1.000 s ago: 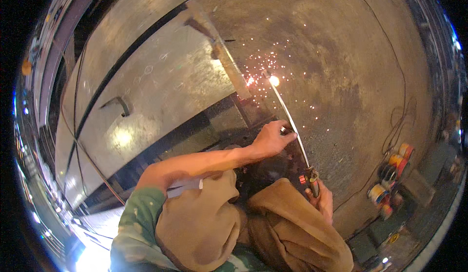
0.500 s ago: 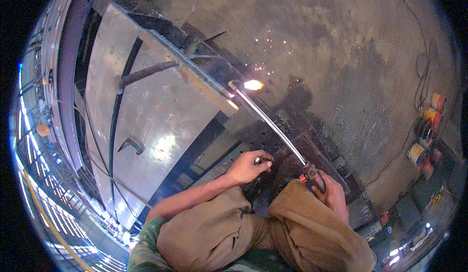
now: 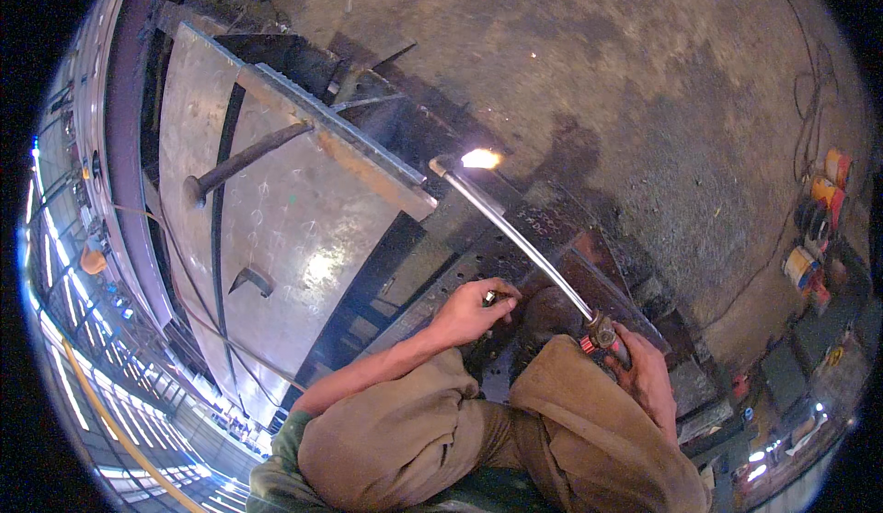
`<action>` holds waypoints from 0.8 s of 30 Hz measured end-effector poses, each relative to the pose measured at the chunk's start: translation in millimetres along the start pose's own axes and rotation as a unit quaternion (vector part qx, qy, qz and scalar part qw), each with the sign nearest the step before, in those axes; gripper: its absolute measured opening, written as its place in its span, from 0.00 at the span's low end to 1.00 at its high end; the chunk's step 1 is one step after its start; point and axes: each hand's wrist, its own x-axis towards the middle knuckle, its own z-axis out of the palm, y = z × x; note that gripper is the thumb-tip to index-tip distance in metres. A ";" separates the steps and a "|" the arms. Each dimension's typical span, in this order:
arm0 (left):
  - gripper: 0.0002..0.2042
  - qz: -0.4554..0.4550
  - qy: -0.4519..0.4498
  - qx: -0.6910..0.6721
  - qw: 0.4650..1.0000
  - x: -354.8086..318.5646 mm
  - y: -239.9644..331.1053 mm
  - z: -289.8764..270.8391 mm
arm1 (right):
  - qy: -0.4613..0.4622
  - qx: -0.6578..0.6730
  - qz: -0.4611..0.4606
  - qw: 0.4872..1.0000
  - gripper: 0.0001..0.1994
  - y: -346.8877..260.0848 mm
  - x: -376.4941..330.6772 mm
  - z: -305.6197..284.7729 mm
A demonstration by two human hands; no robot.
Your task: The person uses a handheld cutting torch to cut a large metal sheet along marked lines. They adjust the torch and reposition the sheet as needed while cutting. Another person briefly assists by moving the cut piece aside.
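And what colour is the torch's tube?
The long tube is silver, seen best in the head view.

We grip a flaming torch [image 3: 521, 244] in our right hand [image 3: 647, 377], a small object [image 3: 488, 299] in our left hand [image 3: 467, 314].

The stained brown floor [image 3: 662, 80] carries a dark cable [image 3: 813, 57] and, seemingly, colourful cans [image 3: 800, 265].

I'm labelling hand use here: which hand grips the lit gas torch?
The right hand, gripping the handle of the gas torch; the left hand is apart from the torch, curled around a small shiny object.
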 end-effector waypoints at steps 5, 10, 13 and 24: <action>0.11 0.012 0.014 0.047 0.999 -7.2 16.9 -5.2 | -0.009 0.009 -0.018 1.000 0.29 -0.4 -0.9 17.7; 0.10 0.063 0.068 0.035 0.995 -18.6 25.5 -25.0 | 0.027 -0.001 -0.062 0.998 0.28 -23.8 8.0 29.4; 0.09 0.073 0.133 -0.004 0.988 -30.9 37.0 -50.1 | 0.009 -0.022 -0.050 0.998 0.29 -34.6 13.5 31.3; 0.10 0.104 0.264 -0.009 0.959 -93.1 31.3 -102.2 | 0.060 -0.052 -0.026 0.997 0.29 -50.4 -25.7 44.6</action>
